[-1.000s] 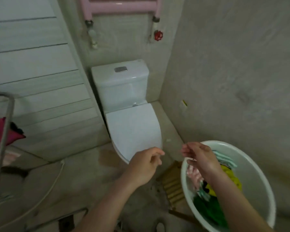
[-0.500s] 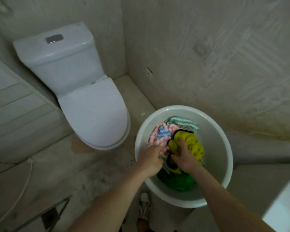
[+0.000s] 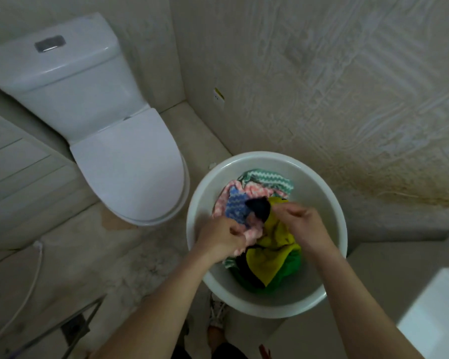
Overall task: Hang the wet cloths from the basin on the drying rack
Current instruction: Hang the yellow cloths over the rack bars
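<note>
Currently the pick-up step: both hands are down in the white basin (image 3: 329,193), which sits on the floor beside the toilet (image 3: 130,164). Left hand (image 3: 222,239) clutches the pink cloth (image 3: 252,235); right hand (image 3: 303,226) pinches the yellow cloth (image 3: 275,255). The cloths lie tangled in the basin. Next, probably: pull one free and carry it to the rack.

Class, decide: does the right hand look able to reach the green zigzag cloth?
Probably yes. The green zigzag cloth lies uncovered at the far side of the basin, just beyond the right hand, though that hand grips the yellow cloth.
</note>
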`<state>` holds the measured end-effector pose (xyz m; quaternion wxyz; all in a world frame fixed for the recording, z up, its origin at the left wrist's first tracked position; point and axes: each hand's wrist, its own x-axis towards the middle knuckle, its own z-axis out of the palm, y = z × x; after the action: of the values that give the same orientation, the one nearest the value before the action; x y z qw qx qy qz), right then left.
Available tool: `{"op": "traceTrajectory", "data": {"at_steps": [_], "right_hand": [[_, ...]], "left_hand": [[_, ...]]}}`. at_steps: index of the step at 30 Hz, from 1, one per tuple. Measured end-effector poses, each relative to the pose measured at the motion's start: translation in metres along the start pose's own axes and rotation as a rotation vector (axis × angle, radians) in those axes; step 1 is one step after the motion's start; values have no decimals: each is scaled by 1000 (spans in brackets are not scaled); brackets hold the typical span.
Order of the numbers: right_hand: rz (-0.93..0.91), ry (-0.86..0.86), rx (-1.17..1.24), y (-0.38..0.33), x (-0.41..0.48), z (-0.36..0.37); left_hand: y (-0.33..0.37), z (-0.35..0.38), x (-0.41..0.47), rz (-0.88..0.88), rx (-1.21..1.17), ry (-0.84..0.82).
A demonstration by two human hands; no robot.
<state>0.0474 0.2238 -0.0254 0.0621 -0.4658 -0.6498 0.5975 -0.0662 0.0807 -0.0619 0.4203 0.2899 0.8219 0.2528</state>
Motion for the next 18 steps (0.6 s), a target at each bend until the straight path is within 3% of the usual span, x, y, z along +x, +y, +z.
{"op": "traceTrajectory", "data": {"at_steps": [5, 8, 10, 13, 15, 18], "right_hand": [[305, -39, 755, -3, -3, -11], [381, -116, 939, -6, -7, -11], [324, -224, 921, -13, -13, -13], [200, -318, 704, -25, -19, -15], [168, -321, 538, -29, -19, -18], [98, -282, 365, -39, -18, -24]], "left_hand": [[9, -15, -5, -52, -704, 232], [17, -14, -7, -84, -789, 229], [25, -12, -9, -84, -799, 99], [34, -6, -8, -29, -740, -92], [39, -1, -6, 86, -653, -72], [40, -2, -9, 51, -634, 25]]}}
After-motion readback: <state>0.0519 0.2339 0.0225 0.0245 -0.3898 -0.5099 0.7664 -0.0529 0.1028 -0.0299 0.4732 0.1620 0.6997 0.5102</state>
